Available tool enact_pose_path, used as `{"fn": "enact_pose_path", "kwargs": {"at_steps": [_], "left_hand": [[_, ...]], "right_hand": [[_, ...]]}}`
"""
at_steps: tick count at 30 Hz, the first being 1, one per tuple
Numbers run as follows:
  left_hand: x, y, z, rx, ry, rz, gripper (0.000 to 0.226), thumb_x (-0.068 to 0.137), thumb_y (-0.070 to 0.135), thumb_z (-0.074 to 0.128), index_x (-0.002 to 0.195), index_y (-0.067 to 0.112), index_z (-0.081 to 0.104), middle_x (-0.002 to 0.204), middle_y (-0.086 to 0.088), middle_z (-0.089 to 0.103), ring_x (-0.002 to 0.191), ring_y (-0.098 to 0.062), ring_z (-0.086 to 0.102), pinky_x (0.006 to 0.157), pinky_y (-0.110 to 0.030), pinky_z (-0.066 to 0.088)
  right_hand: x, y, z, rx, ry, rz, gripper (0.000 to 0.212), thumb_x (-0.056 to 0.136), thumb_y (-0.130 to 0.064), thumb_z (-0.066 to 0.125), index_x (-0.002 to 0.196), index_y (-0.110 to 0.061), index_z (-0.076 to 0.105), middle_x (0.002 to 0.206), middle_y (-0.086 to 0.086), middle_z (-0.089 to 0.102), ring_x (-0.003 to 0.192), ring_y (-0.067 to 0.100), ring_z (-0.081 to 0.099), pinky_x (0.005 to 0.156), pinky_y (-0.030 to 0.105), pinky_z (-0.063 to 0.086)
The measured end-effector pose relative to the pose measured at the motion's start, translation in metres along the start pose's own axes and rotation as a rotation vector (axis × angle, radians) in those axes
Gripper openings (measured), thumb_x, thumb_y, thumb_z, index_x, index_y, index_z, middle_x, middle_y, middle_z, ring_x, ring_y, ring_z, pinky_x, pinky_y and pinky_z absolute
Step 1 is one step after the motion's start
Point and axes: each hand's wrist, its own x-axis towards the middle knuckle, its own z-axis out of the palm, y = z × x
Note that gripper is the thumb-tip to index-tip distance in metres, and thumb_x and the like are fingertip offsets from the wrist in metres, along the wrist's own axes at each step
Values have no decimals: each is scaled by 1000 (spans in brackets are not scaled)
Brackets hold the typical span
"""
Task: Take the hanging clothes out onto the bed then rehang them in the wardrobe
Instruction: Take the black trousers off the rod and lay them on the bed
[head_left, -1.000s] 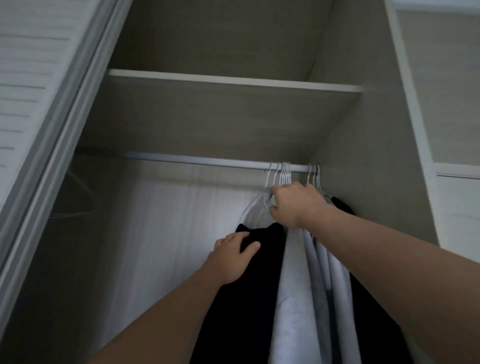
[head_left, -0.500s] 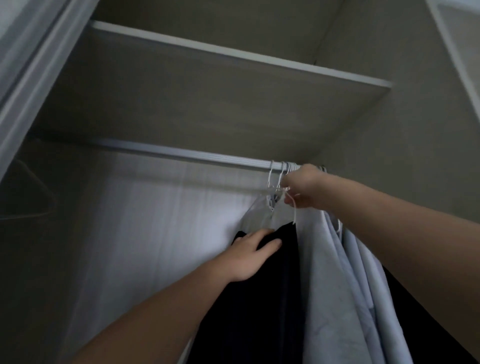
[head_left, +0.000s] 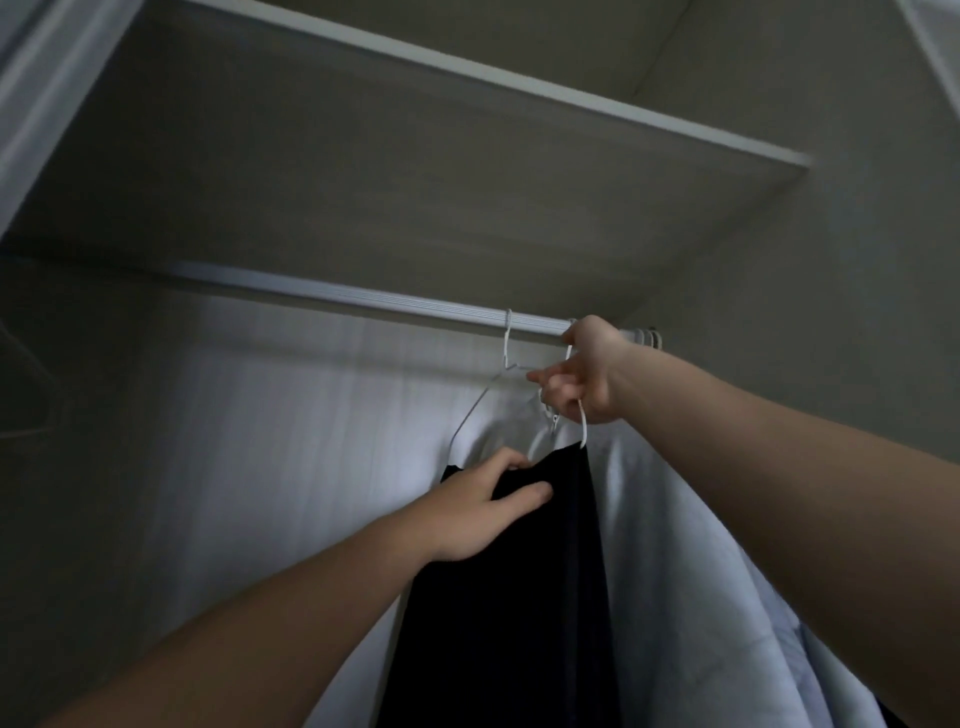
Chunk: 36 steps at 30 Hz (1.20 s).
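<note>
Head camera is looking up into the wardrobe, pretty dim in there. The right hand (head_left: 582, 374) is up right under the rail (head_left: 363, 304), fingers curled tight round a few white hangers (head_left: 583, 423). One bit of wire loops out below the palm. I can't tell how many it's got, or whether those hooks sit on the rail or off it, since the hand covers that spot.

The left hand (head_left: 483, 512) is lower down and grips the top edge of the black garment (head_left: 519, 597), thumb across the front and fingers tucked over the top. That garment hangs straight down between the two arms. Just right of it, touching it, are the pale garments (head_left: 675, 545), which run under the right forearm.

Left of the right hand, a single wire hanger (head_left: 506, 343) is hooked over the rail, its shoulder slanting down toward the left hand. A few more hooks (head_left: 652, 338) sit bunched at the far right end of the rail. The shelf (head_left: 415, 171) runs across just above all this, and the door frame (head_left: 31, 104) shows at the left edge.
</note>
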Motion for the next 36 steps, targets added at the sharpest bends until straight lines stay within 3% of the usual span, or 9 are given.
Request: {"fn": "enact_pose_path", "kwargs": {"at_steps": [4, 9, 12, 17, 20, 23, 26, 30, 36], "left_hand": [[-1, -9, -7, 16, 9, -10, 51, 73, 84, 44, 115, 55, 46, 120, 18, 60, 108, -4, 59, 100, -35, 47], [-4, -18, -12, 11, 29, -8, 51, 74, 81, 44, 119, 57, 42, 121, 21, 55, 111, -1, 56, 101, -32, 45], [-7, -21, -13, -16, 43, 11, 50, 73, 80, 43, 119, 59, 41, 119, 22, 53, 110, 2, 54, 100, -30, 45], [-4, -20, -15, -12, 109, 64, 67, 73, 81, 39, 135, 58, 33, 146, 13, 42, 128, -9, 48, 109, -36, 40], [2, -18, -18, 20, 189, 101, 69, 75, 80, 35, 139, 54, 31, 151, 13, 36, 135, -10, 40, 113, -37, 35], [4, -15, -19, 95, 254, 138, 70, 79, 79, 30, 142, 48, 32, 153, 14, 33, 138, -14, 35, 113, -35, 31], [7, -2, -20, 164, 372, 166, 70, 83, 76, 26, 145, 41, 33, 154, 13, 31, 138, -18, 32, 108, -32, 29], [11, 32, -20, 230, 597, 180, 69, 88, 68, 24, 145, 31, 36, 158, 4, 28, 141, -21, 27, 111, -43, 32], [15, 100, -5, 199, 789, 189, 61, 97, 50, 40, 152, 23, 31, 164, 0, 19, 149, -24, 13, 120, -46, 17]], "right_hand": [[6, 7, 14, 87, 57, -53, 48, 97, -32, 32, 120, 4, 54, 37, 1, 34, 45, 6, 15, 31, 13, 12], [11, 14, 26, 131, 1, -126, 39, 96, -26, 36, 109, 6, 52, 35, -2, 35, 31, 6, 16, 30, 13, 12], [14, 16, 31, 163, -17, -157, 34, 94, -24, 40, 100, 7, 53, 45, -5, 24, 32, 7, 15, 31, 13, 12], [8, 7, 38, 210, -86, -228, 28, 94, -21, 38, 91, 4, 50, 49, -7, 16, 29, 6, 15, 27, 14, 10], [-4, 0, 33, 162, -108, -272, 25, 94, -21, 39, 85, 0, 49, 60, -8, 16, 29, 5, 15, 25, 15, 10], [-22, -4, 15, 30, -112, -333, 15, 94, -14, 38, 86, -7, 49, 51, -9, 18, 31, 4, 14, 25, 16, 9], [-47, -6, -10, -145, -14, -388, 11, 93, -8, 44, 85, -13, 50, 51, -8, 17, 33, 3, 13, 26, 15, 10], [-85, -7, -45, -334, 103, -497, 15, 95, -6, 51, 83, -12, 57, 51, -7, 18, 35, 4, 14, 31, 12, 11], [-150, -12, -101, -642, 412, -764, 13, 90, -18, 67, 79, -13, 70, 46, -4, 32, 37, 10, 22, 36, 15, 18]]}}
